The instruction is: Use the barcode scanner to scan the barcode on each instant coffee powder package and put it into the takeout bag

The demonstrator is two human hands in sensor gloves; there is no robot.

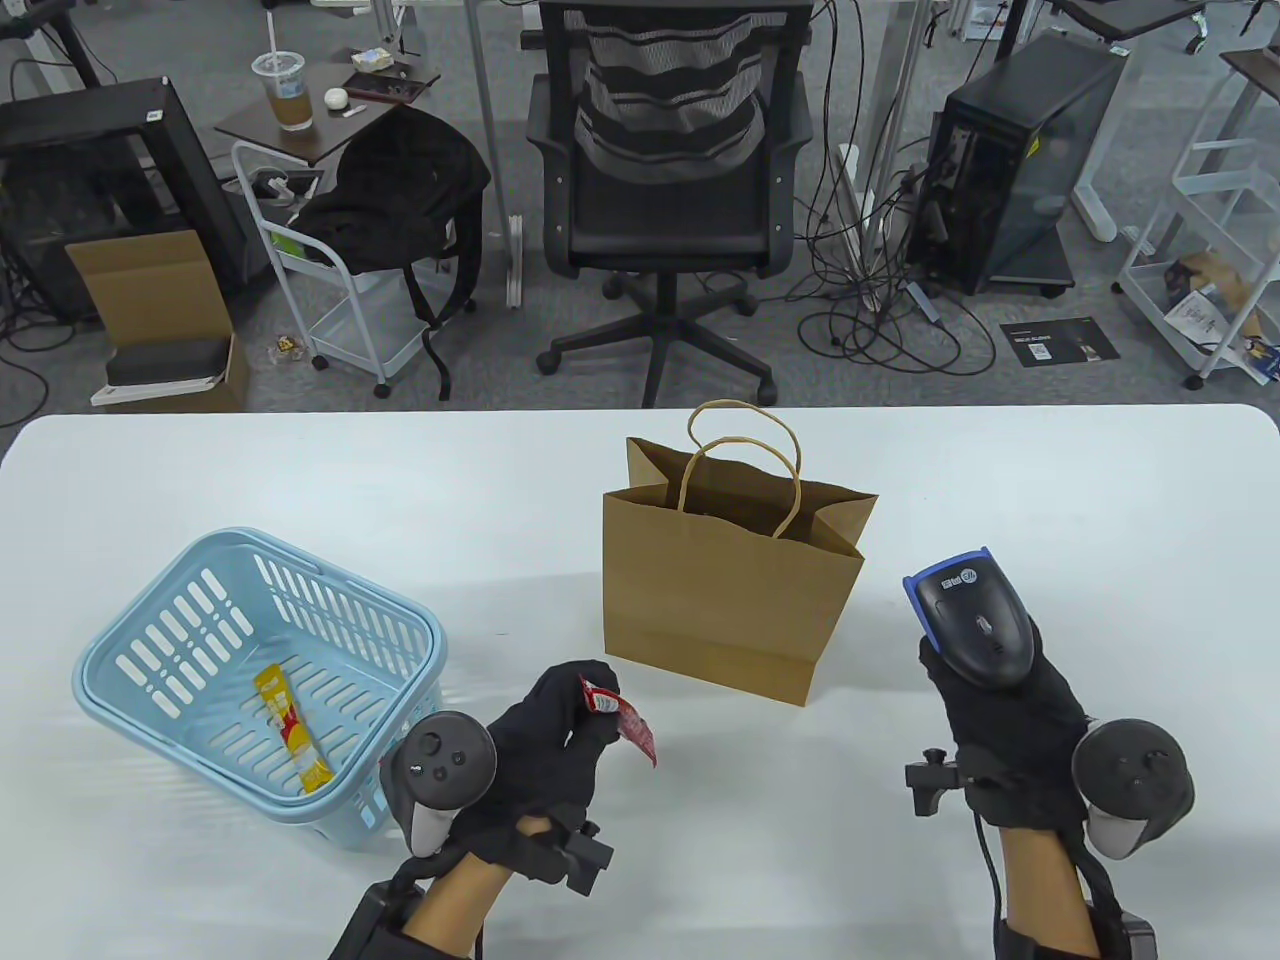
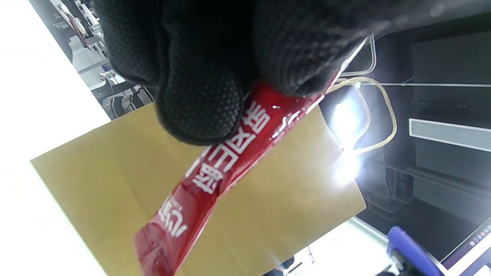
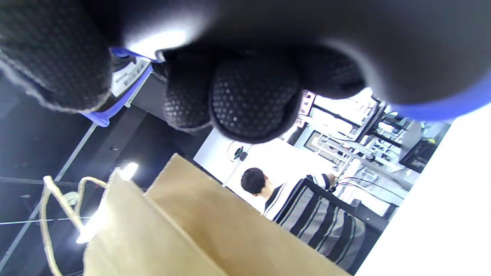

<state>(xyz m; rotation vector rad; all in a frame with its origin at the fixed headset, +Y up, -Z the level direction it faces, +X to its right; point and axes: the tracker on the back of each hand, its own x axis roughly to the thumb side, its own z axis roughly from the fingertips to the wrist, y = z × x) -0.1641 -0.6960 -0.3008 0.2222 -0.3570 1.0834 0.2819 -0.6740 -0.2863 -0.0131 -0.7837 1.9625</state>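
My left hand (image 1: 565,740) pinches a red coffee stick (image 1: 622,719) in front of the brown paper takeout bag (image 1: 725,590). In the left wrist view the red stick (image 2: 215,172) hangs from my gloved fingers (image 2: 199,96) with the bag (image 2: 115,184) behind it. My right hand (image 1: 1000,720) grips the black and blue barcode scanner (image 1: 972,615) to the right of the bag, its head pointing away from me. The right wrist view shows my fingers (image 3: 249,96) curled round the scanner's blue-edged body (image 3: 122,88) above the bag (image 3: 199,234). A yellow coffee stick (image 1: 290,727) lies in the blue basket (image 1: 120,640).
The blue basket sits tilted at the left of the white table (image 1: 1050,500). Beyond the far edge stand an office chair (image 1: 668,170), a white cart (image 1: 330,290) with a black backpack and a computer tower (image 1: 1010,170). A person (image 3: 268,191) shows in the right wrist view.
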